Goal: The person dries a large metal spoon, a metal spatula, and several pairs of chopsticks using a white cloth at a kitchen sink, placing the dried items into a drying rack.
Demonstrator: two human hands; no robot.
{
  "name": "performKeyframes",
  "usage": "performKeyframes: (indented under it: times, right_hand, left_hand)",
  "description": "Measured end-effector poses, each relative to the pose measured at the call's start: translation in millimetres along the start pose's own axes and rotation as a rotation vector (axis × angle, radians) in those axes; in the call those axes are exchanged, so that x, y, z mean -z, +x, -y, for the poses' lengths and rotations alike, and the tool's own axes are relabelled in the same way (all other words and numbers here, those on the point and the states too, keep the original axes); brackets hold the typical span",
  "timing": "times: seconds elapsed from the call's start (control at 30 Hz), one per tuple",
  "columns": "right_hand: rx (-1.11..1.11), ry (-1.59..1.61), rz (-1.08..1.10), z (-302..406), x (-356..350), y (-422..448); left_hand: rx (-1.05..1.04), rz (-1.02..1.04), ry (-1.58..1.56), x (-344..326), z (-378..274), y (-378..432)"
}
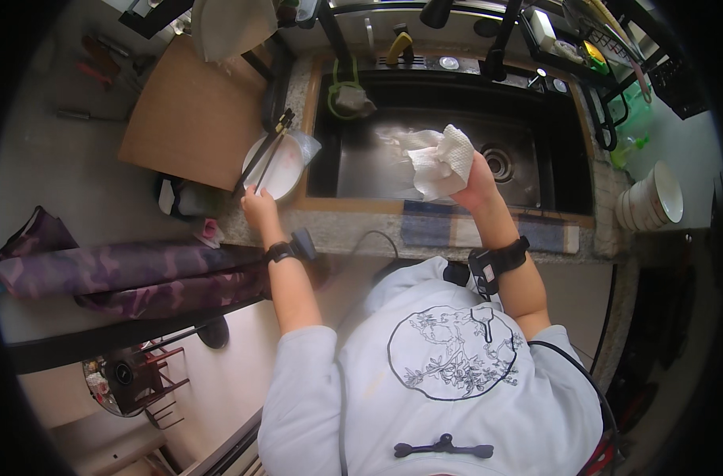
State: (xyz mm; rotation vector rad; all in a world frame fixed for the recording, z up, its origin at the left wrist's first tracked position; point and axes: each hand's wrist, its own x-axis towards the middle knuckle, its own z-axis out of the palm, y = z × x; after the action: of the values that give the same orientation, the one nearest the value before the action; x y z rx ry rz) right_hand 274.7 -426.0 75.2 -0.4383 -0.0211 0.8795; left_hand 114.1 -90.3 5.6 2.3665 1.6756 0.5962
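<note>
My left hand [259,208] grips the lower ends of several dark chopsticks [268,153]. Their gold-banded ends point away from me, over a white bowl [286,168] at the sink's left side. Whether the hand also touches the bowl's rim, I cannot tell. Over the black sink [373,172], my right hand [479,183] holds a crumpled white textured cloth or paper towel [442,163]. It hides part of the palm and the fingers.
A round drain [496,165] lies right of the cloth. A green-handled strainer [351,98] hangs at the sink's back left corner. Stacked bowls [650,199] stand on the right counter. A striped cloth [433,225] lies along the front edge. A brown board [201,119] is at left.
</note>
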Motion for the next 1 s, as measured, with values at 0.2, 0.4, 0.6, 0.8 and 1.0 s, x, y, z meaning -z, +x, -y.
performKeyframes:
  times: [0.2, 0.4, 0.6, 0.8, 1.0]
  right_hand:
    - [-0.01, 0.003, -0.023, -3, 2, 4]
    - [0.038, 0.034, -0.007, 1, 18, 8]
    - [0.133, 0.114, -0.001, 9, 30, 9]
    - [0.185, 0.099, 0.13, 12, 33, 9]
    - [0.247, 0.076, 0.034, 10, 23, 7]
  left_hand:
    - [-0.035, 0.0, -0.046, -5, 8, 4]
    - [-0.066, -0.075, -0.111, -1, 3, -3]
    - [-0.296, -0.083, -0.235, 22, -42, -25]
    - [-0.542, 0.139, -0.407, 45, -130, -71]
    - [-0.707, 0.276, -0.434, 51, -189, -123]
